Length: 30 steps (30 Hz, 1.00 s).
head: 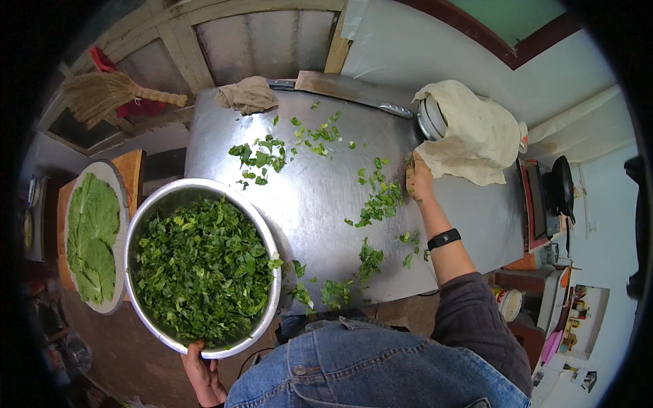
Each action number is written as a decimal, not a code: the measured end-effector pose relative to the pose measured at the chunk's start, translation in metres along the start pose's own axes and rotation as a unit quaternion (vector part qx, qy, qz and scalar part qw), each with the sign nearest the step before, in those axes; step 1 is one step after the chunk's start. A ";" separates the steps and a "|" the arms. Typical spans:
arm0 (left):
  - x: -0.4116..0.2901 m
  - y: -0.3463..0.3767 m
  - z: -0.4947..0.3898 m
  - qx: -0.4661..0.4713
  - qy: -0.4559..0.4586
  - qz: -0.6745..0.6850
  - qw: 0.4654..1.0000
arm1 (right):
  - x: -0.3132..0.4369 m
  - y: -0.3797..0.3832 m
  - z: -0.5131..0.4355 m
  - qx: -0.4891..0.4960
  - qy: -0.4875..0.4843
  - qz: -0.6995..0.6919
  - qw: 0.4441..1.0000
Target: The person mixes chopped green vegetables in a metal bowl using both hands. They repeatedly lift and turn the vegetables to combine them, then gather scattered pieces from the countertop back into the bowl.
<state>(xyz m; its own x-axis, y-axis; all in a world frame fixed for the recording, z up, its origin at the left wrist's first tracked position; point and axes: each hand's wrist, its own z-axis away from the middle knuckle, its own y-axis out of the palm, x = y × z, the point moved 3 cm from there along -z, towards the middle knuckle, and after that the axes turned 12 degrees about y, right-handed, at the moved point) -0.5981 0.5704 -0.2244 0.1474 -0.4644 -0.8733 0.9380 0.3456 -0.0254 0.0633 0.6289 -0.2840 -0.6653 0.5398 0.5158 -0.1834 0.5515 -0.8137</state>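
Note:
My left hand [203, 372] grips the near rim of a large metal basin [276, 288], which is full of chopped leafy greens [204, 265]. The basin is at the left front corner of a metal-topped table [316, 224]. My right hand [420, 178] is low over the right part of the tabletop, beside a cream cloth [474, 137]; bits of green stick to it, and its fingers are partly hidden. Scattered chopped greens [380, 201] lie to its left, with another patch of cut leaves [262, 155] farther left.
A large knife [342, 89] and a crumpled brown cloth [248, 95] lie along the table's far edge. The cream cloth partly covers metal bowls [431, 120]. Whole leaves [93, 239] rest on a board at the left, below a straw broom [109, 94].

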 end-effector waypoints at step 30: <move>0.029 -0.005 0.008 -0.086 -0.006 0.058 0.995 | 0.118 0.139 -0.117 0.100 -0.126 -0.044 0.986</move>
<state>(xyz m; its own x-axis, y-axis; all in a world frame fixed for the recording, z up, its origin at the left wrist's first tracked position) -0.5957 0.5490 -0.2455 0.2554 -0.4227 -0.8695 0.8474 0.5309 -0.0092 0.0435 0.8439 -0.3052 -0.7938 0.3070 0.5250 -0.3714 0.4389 -0.8182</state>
